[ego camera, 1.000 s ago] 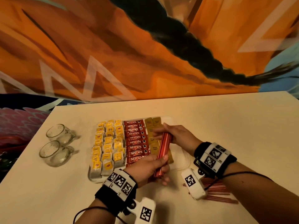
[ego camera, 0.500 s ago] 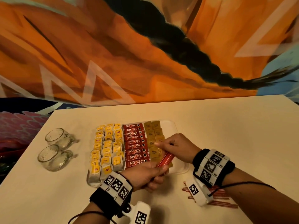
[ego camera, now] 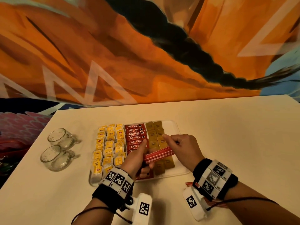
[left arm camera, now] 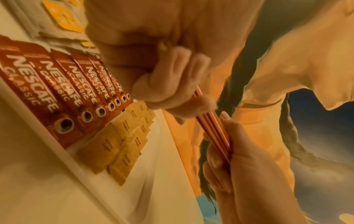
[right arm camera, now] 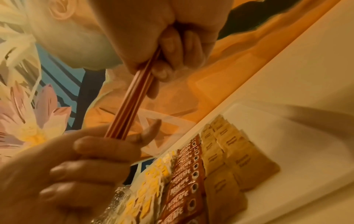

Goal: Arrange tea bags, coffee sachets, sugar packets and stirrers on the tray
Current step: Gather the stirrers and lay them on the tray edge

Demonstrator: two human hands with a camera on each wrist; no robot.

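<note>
**A:** so what's going on with the stirrers? Both hands on them?

**B:** yep. The bundle of red stirrers (ego camera: 158, 154) is held level above the tray (ego camera: 178, 129), hanging over the brown sugar packets (ego camera: 156, 141). The left hand (ego camera: 138, 157) has its grip wrapped round the left end, fingers curled under, thumb sticking up. The right hand (ego camera: 181, 147) has its grip clamped on the right end, fingers curled in.

**A:** and the wrist cams agree?

**B:** pretty much. The left wrist view shows the left fingers (left arm camera: 172, 84) curled round the bundle and the right hand (left arm camera: 247, 171) closed on its other end. The right wrist view shows the same thing from the other side.

**A:** what's on the tray?

**B:** three blocks side by side: yellow tea bags (ego camera: 108, 147) on the left, red coffee sachets (ego camera: 135, 136) in the middle, sugar packets on the right. The right strip of the tray is bare.

**A:** anything else on the bench (ego camera: 235, 135)?

**B:** more loose stirrers (ego camera: 215, 203) lying near the right wrist, partly hidden by the wrist camera. And two glass cups (ego camera: 58, 148) well left of the tray.
</note>
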